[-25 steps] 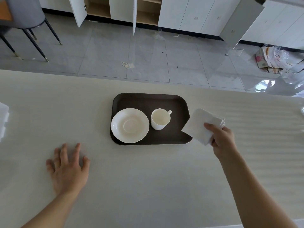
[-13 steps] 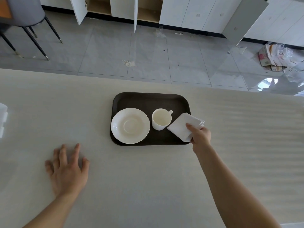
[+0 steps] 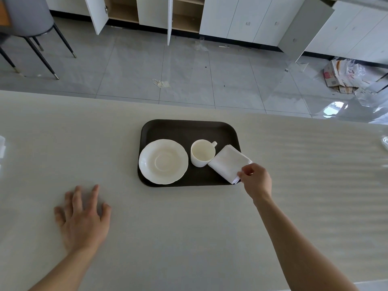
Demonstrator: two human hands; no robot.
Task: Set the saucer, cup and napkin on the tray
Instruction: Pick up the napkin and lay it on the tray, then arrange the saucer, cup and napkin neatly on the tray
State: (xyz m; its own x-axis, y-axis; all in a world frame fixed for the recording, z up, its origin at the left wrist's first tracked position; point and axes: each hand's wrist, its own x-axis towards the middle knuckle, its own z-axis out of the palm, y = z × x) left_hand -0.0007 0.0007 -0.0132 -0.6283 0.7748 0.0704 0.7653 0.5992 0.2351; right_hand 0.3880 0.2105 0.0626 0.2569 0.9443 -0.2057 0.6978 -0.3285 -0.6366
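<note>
A dark brown tray point(image 3: 184, 131) lies in the middle of the pale table. On its left part sits a white saucer point(image 3: 163, 161), and a white cup point(image 3: 202, 153) stands upright beside it, handle pointing away to the right. A folded white napkin point(image 3: 227, 162) lies flat on the tray's right part, touching the cup, with its right corner over the tray's rim. My right hand point(image 3: 256, 180) is at the napkin's near corner, fingertips pinched on it. My left hand point(image 3: 84, 219) rests flat on the table, near left of the tray, fingers spread.
A white object point(image 3: 1, 147) pokes in at the table's left edge and a clear one point(image 3: 385, 143) at the right edge. Beyond the table's far edge are a grey tiled floor, a chair point(image 3: 27, 17) and open cabinets.
My right hand brought the napkin leftward from beside the tray and lowered it flat onto the tray next to the cup. My left hand stayed put.
</note>
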